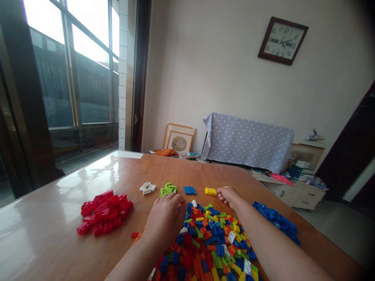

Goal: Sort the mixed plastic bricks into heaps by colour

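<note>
A large mixed heap of coloured bricks (pixel 205 238) lies between my forearms. My left hand (pixel 168 214) is over the heap's left edge, just below a small lime green pile (pixel 168 189); its fingers curl down, and what they hold, if anything, is hidden. At the right end of a short row of yellow bricks (pixel 210 191), my right hand (pixel 229 196) has its fingers bent together beside the last brick. Whether anything is between those fingers is too small to tell. A row of blue bricks (pixel 190 190) sits between the green and yellow ones.
Red bricks (pixel 105 212) are piled on the table (pixel 58 218) at the left, with a few white bricks (pixel 147 188) behind them. A dark blue pile (pixel 277 220) lies right of my right forearm. Beyond the table stand a cloth-covered object (pixel 249 140) and a low cabinet (pixel 299 195).
</note>
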Demonstrator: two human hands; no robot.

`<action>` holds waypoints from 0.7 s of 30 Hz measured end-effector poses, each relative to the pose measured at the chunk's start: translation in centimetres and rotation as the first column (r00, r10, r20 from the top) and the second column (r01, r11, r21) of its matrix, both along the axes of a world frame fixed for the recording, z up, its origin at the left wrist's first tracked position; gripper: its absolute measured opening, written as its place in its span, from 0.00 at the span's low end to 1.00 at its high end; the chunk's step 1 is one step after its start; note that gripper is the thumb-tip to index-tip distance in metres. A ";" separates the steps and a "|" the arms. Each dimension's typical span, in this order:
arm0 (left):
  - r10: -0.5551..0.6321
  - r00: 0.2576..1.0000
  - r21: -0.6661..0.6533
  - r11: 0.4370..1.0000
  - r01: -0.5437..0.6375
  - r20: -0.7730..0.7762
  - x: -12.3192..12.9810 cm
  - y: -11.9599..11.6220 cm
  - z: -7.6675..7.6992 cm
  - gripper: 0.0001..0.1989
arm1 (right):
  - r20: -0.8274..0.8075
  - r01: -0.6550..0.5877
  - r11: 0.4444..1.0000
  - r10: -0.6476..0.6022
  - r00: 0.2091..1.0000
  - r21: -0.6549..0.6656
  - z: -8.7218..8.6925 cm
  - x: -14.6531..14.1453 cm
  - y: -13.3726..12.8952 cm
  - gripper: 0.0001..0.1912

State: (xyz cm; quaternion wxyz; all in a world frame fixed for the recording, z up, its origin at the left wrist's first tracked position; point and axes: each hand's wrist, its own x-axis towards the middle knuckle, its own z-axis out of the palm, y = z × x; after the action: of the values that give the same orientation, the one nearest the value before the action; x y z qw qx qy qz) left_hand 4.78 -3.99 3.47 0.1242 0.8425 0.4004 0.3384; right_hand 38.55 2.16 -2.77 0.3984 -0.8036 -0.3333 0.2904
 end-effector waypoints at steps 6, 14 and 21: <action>-0.014 1.000 0.006 1.000 0.014 -0.020 -0.1 0.1 -0.2 0.14 | -0.010 -0.020 0.999 0.021 1.000 0.029 1.6 0.5 -3.0 0.14; -0.014 0.994 -0.003 1.000 0.014 -0.112 0.1 0.1 -0.1 0.14 | 0.026 -0.150 0.986 0.148 0.989 0.077 4.2 0.8 -10.4 0.09; -0.019 0.982 -0.017 1.000 0.016 -0.189 -0.1 0.3 -0.3 0.12 | 0.050 -0.353 0.936 0.353 0.934 0.002 4.1 -1.0 -14.5 0.10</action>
State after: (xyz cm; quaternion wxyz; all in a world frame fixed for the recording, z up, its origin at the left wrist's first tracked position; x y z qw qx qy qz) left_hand 4.68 -3.74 3.13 0.0951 0.8732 0.4058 0.2526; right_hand 37.51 -12.34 1.33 0.3360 -0.7354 -0.4834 0.3355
